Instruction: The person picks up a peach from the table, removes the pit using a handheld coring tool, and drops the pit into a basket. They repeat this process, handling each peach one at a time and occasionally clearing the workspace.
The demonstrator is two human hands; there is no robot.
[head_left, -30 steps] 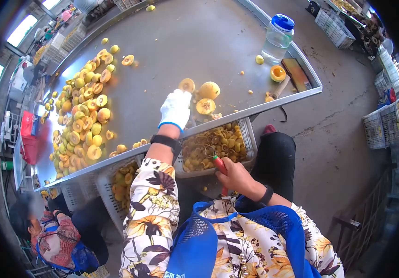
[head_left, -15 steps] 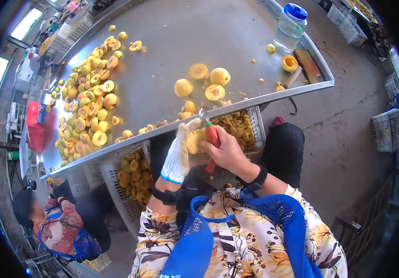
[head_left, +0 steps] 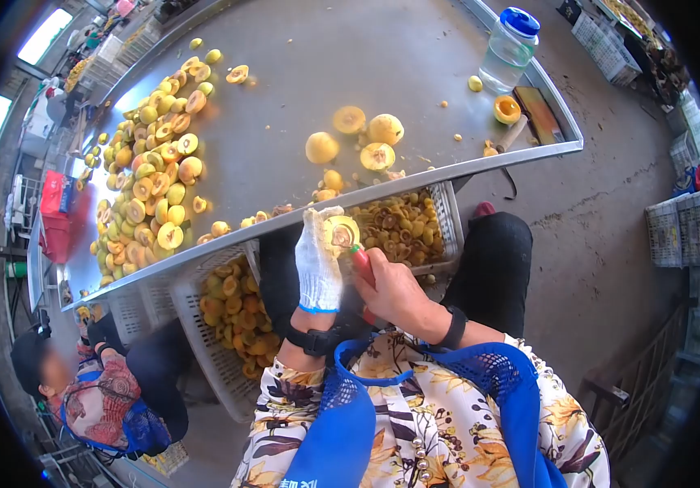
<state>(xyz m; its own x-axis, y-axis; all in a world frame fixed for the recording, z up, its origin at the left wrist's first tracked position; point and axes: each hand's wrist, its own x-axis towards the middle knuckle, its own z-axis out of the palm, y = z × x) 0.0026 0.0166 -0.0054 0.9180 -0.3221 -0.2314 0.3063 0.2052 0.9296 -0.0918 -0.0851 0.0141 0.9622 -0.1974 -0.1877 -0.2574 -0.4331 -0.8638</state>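
My left hand (head_left: 317,264), in a white knitted glove, is closed round a halved yellow peach (head_left: 339,231). The cut face, with its brown middle, is turned up. Bare fingers of my right hand (head_left: 399,294) wrap a red-handled pitting tool (head_left: 360,260); its green-collared end is at the peach's cut face, and the blade itself is hidden or too small to make out. Both hands are just below the metal table's near rim (head_left: 439,172). Beneath them, a white crate (head_left: 451,232) holds many small fruit pieces.
Halved peaches (head_left: 150,179) lie heaped on the table's left side, and several bigger fruits (head_left: 377,156) are nearer. A water bottle (head_left: 508,53) stands at the right corner. Another crate (head_left: 240,390) of peach halves is below left. A co-worker (head_left: 102,386) sits at the lower left.
My left hand has turned the peach so its cut face shows. My right hand has lowered the tool from above the fruit to its cut face.
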